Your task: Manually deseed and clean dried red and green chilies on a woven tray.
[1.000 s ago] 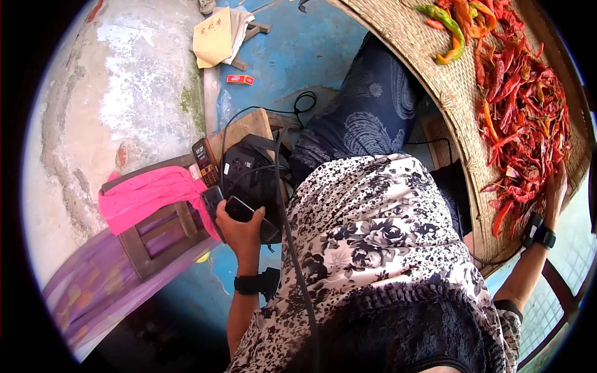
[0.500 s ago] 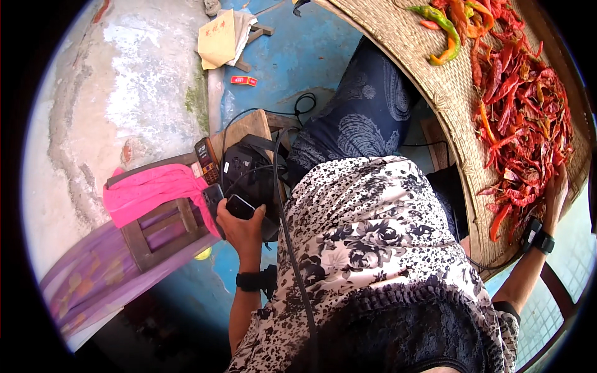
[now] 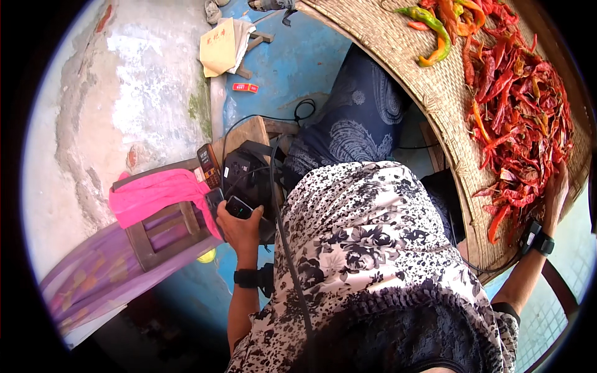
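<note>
The person's left hand (image 3: 239,231) was closed around a dark phone (image 3: 239,207), thumb on one side and fingers on the other, its screen facing up. Just beside those fingers lay a second dark handset (image 3: 214,198), and beyond it a keypad phone (image 3: 208,166) rested at the left edge of a wooden seat (image 3: 252,130). A black bag (image 3: 245,171) sat on that seat toward its near edge, right by the held phone. A pink cloth (image 3: 155,198) hung over a wooden frame (image 3: 142,245) to the left. The right hand (image 3: 555,193) was at the right edge of a large woven tray (image 3: 435,81), close to its near end, with the fingers against the heap of red chillies (image 3: 519,118); the fingertips were partly hidden, so I could not tell whether they gripped anything. The heap filled the tray's right side and left a bare strip along its left edge. Near the far end of that strip lay a curved green-and-orange chilli (image 3: 438,37), next to some orange ones. A black cable (image 3: 289,248) ran down over the patterned top, and a small red box (image 3: 245,87) lay on the blue floor (image 3: 305,56).
</note>
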A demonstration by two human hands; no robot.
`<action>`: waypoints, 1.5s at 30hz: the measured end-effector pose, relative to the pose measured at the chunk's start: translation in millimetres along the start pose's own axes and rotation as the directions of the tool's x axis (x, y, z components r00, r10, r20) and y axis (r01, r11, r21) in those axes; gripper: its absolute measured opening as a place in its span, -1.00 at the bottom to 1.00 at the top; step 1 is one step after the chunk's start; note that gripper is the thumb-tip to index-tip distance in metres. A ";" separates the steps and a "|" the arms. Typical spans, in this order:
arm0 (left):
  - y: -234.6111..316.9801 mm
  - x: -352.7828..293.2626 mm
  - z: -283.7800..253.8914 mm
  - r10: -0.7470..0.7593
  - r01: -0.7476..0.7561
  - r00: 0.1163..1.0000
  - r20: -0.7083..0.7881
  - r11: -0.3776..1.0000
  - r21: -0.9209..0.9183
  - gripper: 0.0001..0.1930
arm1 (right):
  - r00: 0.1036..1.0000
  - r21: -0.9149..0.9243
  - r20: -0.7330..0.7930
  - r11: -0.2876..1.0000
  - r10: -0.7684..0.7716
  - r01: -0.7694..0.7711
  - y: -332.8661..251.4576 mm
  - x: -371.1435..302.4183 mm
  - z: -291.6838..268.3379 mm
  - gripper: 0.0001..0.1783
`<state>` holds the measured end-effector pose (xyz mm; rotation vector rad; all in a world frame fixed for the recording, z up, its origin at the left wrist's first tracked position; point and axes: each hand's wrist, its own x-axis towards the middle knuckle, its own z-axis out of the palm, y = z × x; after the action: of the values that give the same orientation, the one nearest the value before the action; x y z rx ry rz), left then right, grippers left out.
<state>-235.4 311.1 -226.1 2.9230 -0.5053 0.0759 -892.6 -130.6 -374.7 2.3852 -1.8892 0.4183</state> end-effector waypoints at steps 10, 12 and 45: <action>-35.2 24.0 6.5 -0.001 0.019 0.990 0.140 0.991 -0.129 -0.17 | 0.996 0.048 -0.078 0.998 -0.046 0.050 -25.1 -3.1 -7.4 -0.58; -44.3 27.8 10.1 -0.033 0.087 0.980 0.197 0.958 -0.272 -0.18 | 0.998 0.072 -0.064 0.997 -0.024 0.028 -31.3 -2.1 -9.7 -0.59; -0.2 -1.9 0.2 -0.086 0.085 0.996 -0.005 0.995 -0.058 -0.16 | 0.996 0.146 -0.031 0.985 -0.088 0.092 -29.8 9.3 -1.7 -0.55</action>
<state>-237.1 311.9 -226.4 2.8824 -0.3740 0.0600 -862.2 -131.9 -367.3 2.5331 -1.7905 0.5970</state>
